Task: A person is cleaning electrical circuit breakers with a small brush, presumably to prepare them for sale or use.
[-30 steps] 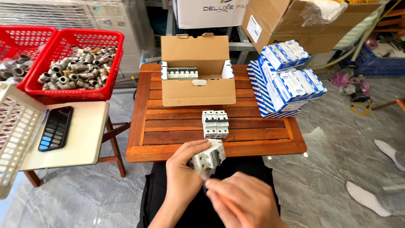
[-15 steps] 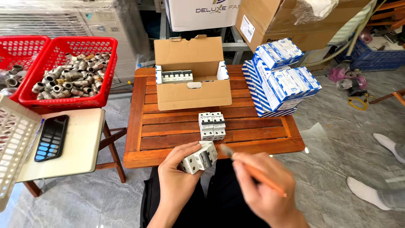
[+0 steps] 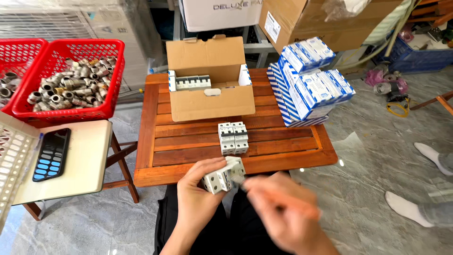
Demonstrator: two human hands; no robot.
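Note:
My left hand (image 3: 198, 198) grips a white circuit breaker block (image 3: 224, 175) just in front of the near edge of the wooden slatted table (image 3: 160, 151). My right hand (image 3: 283, 215) is blurred with motion; its closed fingers hold a thin stick-like tool whose tip touches the breaker. The tool itself is smeared and hard to make out. A second white breaker block (image 3: 233, 138) stands on the table just beyond my hands. Behind it sits an open cardboard box (image 3: 212, 101) with more breakers lined up inside.
A stack of blue-and-white small boxes (image 3: 309, 82) fills the table's right side. Two red baskets (image 3: 71, 113) of metal fittings sit at left above a small cream side table (image 3: 85, 160) with a dark calculator-like device (image 3: 51, 154). A person's socked feet (image 3: 410, 208) are at right.
My right hand, which held an orange stick-like tool out to the right, has swung in against the breaker. My left hand has kept the breaker in about the same place.

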